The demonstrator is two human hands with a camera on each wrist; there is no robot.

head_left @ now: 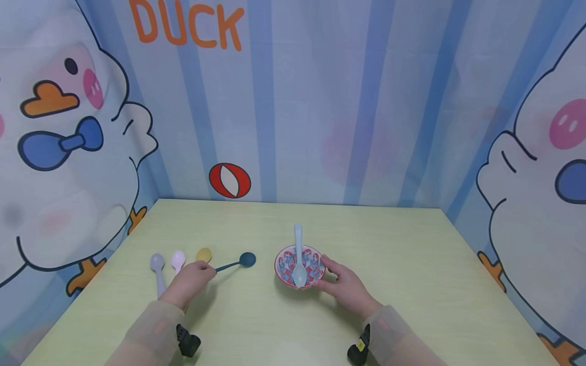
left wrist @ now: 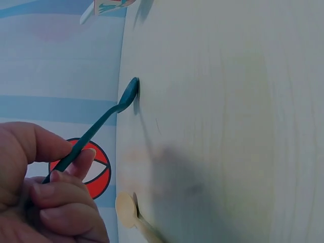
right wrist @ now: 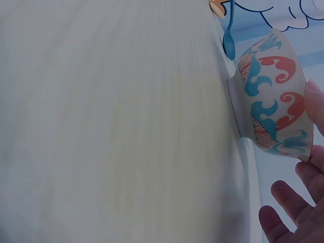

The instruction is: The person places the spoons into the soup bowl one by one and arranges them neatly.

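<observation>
My left hand (head_left: pixel 193 280) pinches the handle of a dark teal spoon (head_left: pixel 247 260) between thumb and fingers, its bowl end pointing right. In the left wrist view, the head of the teal spoon (left wrist: pixel 129 94) is close over the table. A small patterned bowl (head_left: pixel 285 260) with a red rim is at the middle of the table, and a pale blue-white spoon (head_left: pixel 299 273) leans in it, handle pointing away from me. My right hand (head_left: pixel 347 291) holds the bowl's right side, thumb and forefinger at the rim; the other fingers spread in the right wrist view.
To the left lie a grey-purple spoon (head_left: pixel 157 263), a pink spoon (head_left: pixel 178 260) and a yellow spoon (head_left: pixel 204 254), partly hidden by my left hand and arm. The pale wooden table (head_left: pixel 384 239) ends at a striped cloth backdrop (head_left: pixel 311 101) with cartoon ducks.
</observation>
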